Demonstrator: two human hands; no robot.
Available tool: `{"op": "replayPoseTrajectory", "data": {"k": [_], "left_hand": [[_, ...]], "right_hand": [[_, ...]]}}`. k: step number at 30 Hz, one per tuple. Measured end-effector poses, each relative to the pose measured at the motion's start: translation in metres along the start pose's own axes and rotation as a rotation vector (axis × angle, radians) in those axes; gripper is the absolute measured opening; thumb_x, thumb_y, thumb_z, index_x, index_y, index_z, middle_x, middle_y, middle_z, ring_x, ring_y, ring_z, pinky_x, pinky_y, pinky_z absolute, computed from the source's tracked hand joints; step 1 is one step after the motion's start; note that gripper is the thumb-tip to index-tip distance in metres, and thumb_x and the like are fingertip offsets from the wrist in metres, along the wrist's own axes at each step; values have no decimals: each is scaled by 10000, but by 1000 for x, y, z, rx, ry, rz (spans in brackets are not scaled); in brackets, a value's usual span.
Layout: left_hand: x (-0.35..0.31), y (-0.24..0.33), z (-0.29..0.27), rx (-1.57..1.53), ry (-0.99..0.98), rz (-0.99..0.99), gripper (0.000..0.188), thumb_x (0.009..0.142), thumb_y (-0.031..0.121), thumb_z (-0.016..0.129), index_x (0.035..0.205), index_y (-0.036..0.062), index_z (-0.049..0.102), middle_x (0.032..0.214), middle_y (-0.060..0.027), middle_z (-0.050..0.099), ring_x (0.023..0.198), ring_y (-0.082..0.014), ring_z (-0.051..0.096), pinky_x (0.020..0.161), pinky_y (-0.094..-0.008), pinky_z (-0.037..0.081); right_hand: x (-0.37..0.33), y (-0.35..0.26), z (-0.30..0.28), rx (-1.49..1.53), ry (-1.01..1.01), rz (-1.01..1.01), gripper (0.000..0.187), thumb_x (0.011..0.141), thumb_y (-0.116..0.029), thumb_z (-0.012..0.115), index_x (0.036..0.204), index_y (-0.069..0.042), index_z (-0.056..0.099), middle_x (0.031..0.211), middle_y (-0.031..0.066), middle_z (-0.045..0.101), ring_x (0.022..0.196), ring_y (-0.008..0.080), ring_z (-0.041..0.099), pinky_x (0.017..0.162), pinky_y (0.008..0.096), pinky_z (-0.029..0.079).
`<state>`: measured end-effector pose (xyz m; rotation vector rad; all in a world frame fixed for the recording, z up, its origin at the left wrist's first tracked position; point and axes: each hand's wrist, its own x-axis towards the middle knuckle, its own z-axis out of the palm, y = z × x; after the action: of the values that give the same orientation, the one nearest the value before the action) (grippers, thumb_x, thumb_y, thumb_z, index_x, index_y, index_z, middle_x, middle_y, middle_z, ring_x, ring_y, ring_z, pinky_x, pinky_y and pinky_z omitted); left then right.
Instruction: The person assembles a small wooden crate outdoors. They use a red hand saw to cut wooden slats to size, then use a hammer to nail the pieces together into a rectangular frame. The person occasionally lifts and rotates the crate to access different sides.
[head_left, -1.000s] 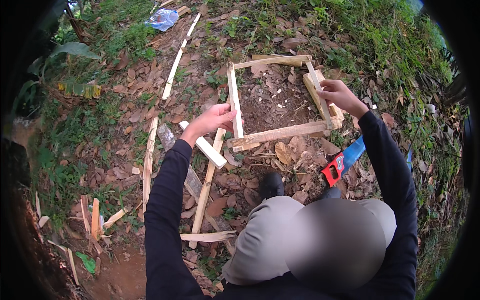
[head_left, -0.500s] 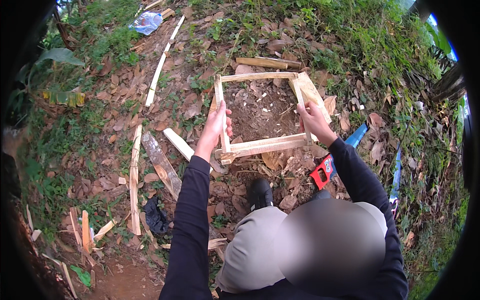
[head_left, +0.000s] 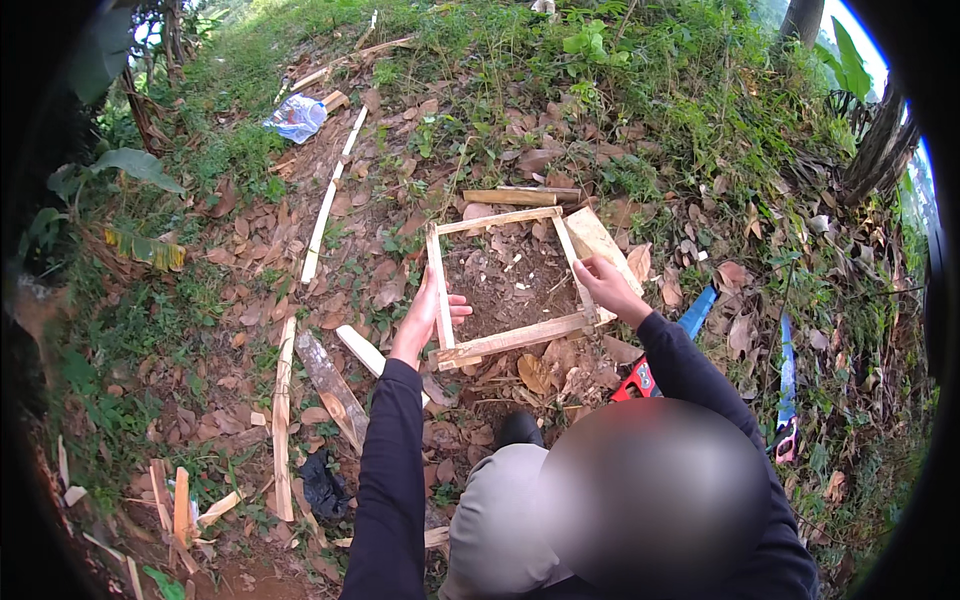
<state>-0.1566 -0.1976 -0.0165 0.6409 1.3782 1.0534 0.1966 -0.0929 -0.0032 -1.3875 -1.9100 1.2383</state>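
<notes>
I hold a four-sided frame of pale, rough-cut wooden strips (head_left: 515, 337) between my hands, tilted above the leaf-covered ground. My left hand (head_left: 418, 318) is round its left strip, the fingers reaching under and past the strip into the opening. On the other side, my right hand (head_left: 610, 288) pinches the right strip between thumb and fingers. Bare soil with small wood chips shows through the frame. Just beyond its right side lies a flat, pale board (head_left: 605, 243). A handsaw with a red handle (head_left: 638, 380) and blue blade lies below my right forearm, partly covered.
A second blue-bladed handsaw (head_left: 787, 390) lies at the right. Wooden strips (head_left: 283, 420) and a bark-edged slab (head_left: 332, 388) lie to the left, near a black plastic bag (head_left: 323, 485). A clear plastic bag (head_left: 298, 118) is farther off. Grass covers the far slope.
The view has tilted upward, so the ground appears lower. The frame has turned slightly in my hands and its near side looks thinner. Both hands stay at its sides.
</notes>
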Motion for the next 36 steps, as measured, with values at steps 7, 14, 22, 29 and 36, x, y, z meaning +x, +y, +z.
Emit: {"op": "replayPoseTrajectory", "data": {"k": [7,14,22,29,36], "left_hand": [[-119,-99,-25,614,106,545,1041,862,777,475,1544,37,209,1544,-214,346,1462,-362,312,1189,-468,253],[-92,-126,-5,592,299,655,664,978,510,579,1407,29,421,1356,-194,535,1293,-326,499,1086,-406,364],[-29,-55,-17,572,436,559,525,1029,514,486,1133,1,524,889,-92,604,810,-220,567,781,-376,463],[-4,13,-46,446,404,314,845,974,707,358,1106,-75,649,1073,-219,681,1051,-300,631,959,-399,446],[16,-7,-22,702,367,175,933,940,770,291,1195,-46,665,1197,-305,650,1216,-371,583,1045,-407,400]], "right_hand": [[-90,40,-57,25,-360,-10,778,880,-328,762,1523,-148,363,1555,109,380,1407,316,410,1101,428,416],[-73,78,-22,56,-41,-146,464,897,-269,741,1315,-104,626,1248,99,679,1140,220,634,984,373,495],[-27,59,-31,-65,100,-131,488,940,-376,687,1231,14,642,1004,138,729,877,213,672,808,375,534],[-23,-4,-36,169,169,-158,536,1001,-478,569,949,51,636,795,66,574,754,146,504,677,341,438],[-22,40,-16,112,166,106,597,980,-531,567,938,55,677,741,81,616,697,160,540,654,366,453]]}}
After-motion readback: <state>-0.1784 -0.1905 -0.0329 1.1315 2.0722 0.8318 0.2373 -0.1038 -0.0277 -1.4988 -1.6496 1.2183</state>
